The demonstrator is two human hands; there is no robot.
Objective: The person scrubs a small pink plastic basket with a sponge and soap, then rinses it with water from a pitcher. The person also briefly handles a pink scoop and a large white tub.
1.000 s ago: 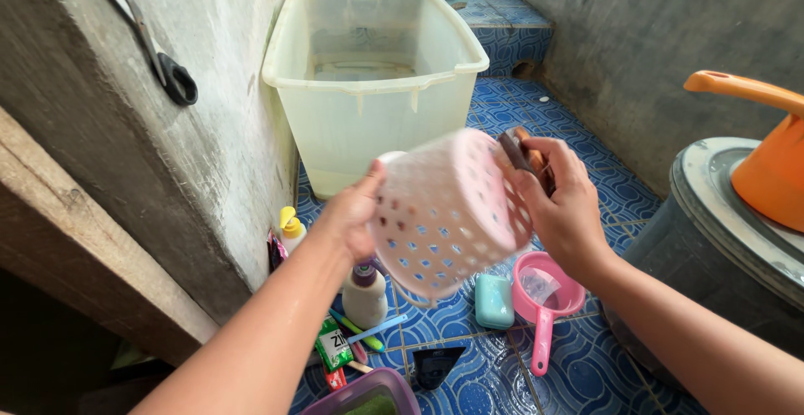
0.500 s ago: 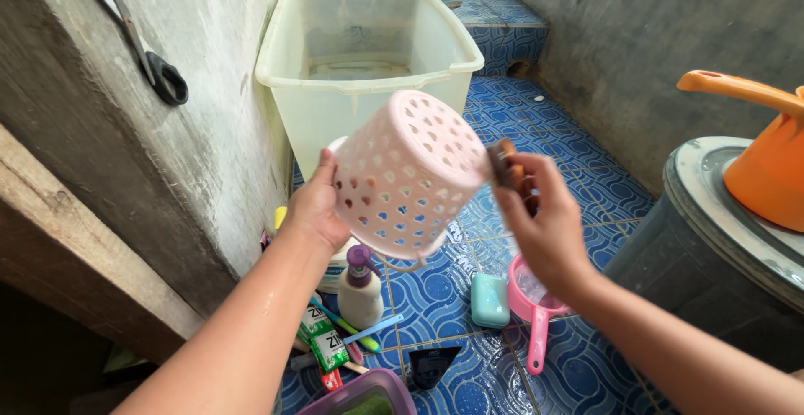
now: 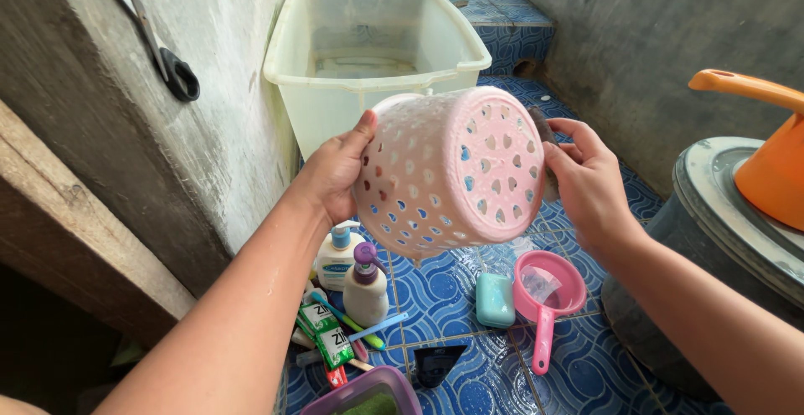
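- Basket (image 3: 448, 172) of pink plastic, round and pierced with holes, is held up in the air on its side above the blue tiled floor (image 3: 452, 293), its perforated bottom turned toward the camera.
- Left hand (image 3: 335, 172) grips the basket at its rim side, thumb lying over the wall and fingers hidden behind it.
- Right hand (image 3: 590, 185) is against the basket's bottom edge, fingers curled around a dark scrubbing pad (image 3: 546, 143) pressed to the plastic; only part of the pad shows.
- Behind the basket stands a large translucent tub (image 3: 373, 51) with a little water in it, close to the grey concrete wall (image 3: 226, 88).
- On the floor under the basket lie a teal soap bar (image 3: 495, 299) and, just beside it, a pink dipper (image 3: 548, 298) with its handle pointing toward the near edge of the floor.
- Toward the wall stand a white pump bottle with a blue top (image 3: 337, 256) and a cream bottle with a purple pump (image 3: 366, 285), touching or nearly so; tubes and toothbrushes (image 3: 335, 331) lie just in front of them.
- Dark scissors (image 3: 163, 51) hang on the wall.
- At the right edge, an orange scoop (image 3: 766, 155) rests on a grey lidded drum (image 3: 720, 239).
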